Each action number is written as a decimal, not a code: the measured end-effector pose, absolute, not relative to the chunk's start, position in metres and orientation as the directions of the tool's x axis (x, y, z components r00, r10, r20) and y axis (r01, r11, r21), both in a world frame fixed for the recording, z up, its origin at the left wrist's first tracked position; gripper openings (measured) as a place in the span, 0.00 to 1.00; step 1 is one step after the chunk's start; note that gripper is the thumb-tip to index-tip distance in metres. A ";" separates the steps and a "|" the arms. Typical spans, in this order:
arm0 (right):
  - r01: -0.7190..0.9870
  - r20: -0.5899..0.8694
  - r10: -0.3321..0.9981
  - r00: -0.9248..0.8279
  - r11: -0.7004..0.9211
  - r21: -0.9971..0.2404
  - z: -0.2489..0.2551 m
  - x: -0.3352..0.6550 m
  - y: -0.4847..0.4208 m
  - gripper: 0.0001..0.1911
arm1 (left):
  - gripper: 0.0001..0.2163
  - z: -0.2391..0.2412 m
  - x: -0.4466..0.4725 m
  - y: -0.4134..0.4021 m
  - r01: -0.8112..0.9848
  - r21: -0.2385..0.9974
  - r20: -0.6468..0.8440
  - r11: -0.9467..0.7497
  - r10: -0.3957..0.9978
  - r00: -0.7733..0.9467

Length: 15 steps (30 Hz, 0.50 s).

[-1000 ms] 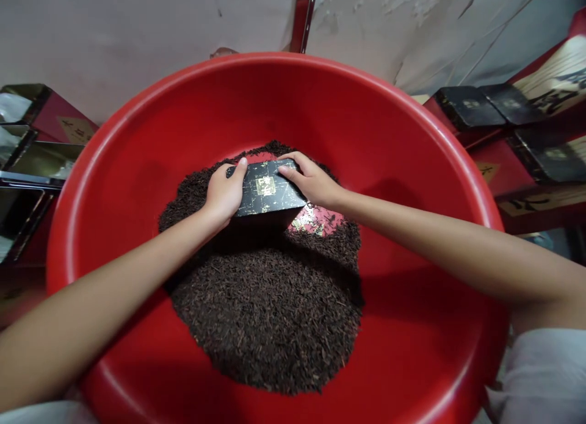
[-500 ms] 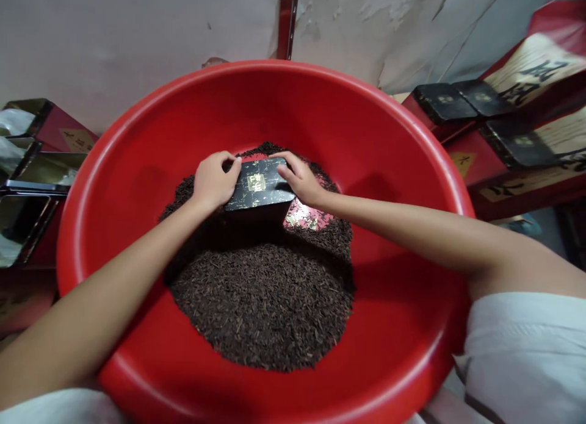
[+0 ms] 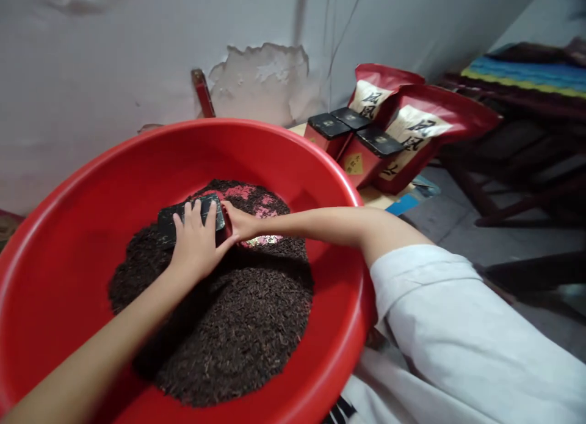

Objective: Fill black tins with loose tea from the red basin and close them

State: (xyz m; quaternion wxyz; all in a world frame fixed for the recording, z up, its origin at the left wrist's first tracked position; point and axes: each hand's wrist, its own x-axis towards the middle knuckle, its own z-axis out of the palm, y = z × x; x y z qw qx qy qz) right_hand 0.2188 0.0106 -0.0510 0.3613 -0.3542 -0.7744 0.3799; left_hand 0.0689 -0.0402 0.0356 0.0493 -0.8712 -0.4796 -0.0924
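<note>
Left hand lies palm down, fingers spread, flat on the black lid, pressing rather than gripping it. Right hand sits just beside it, at the lid's right end; its fingers are tucked against that edge, and I cannot tell whether they curl round it or only push. Under both hands the lid caps a box half buried in the loose dark tea, and a red patch of the box shows through the leaves just beyond the right hand. Tea and box sit in a wide red basin whose rim curves round both forearms. Past the right arm, well apart from the hands, stand more red boxes with black lids and two red bags against a peeling wall. By its look the lid is stiff, thin card or tin: light, rigid, with a glossy printed top that would likely slide under a flat palm. It should bear pressing from above without harm, though its corners may dent. The surest hold appears to be on its short ends or long edges, one hand to each side, since the top face offers no purchase and the tea beneath gives way under load.
</note>
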 end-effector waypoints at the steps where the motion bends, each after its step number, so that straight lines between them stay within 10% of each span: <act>1: 0.284 0.288 0.835 -0.470 0.451 -0.846 -0.049 0.217 0.008 0.53 | 0.35 0.034 0.074 -0.043 0.867 0.005 0.212 -0.498 0.848 0.486; 15: 0.308 0.613 0.767 0.191 0.546 -0.779 0.095 0.285 -0.040 0.44 | 0.25 0.177 0.183 -0.070 0.693 -0.133 0.504 -0.708 0.554 0.662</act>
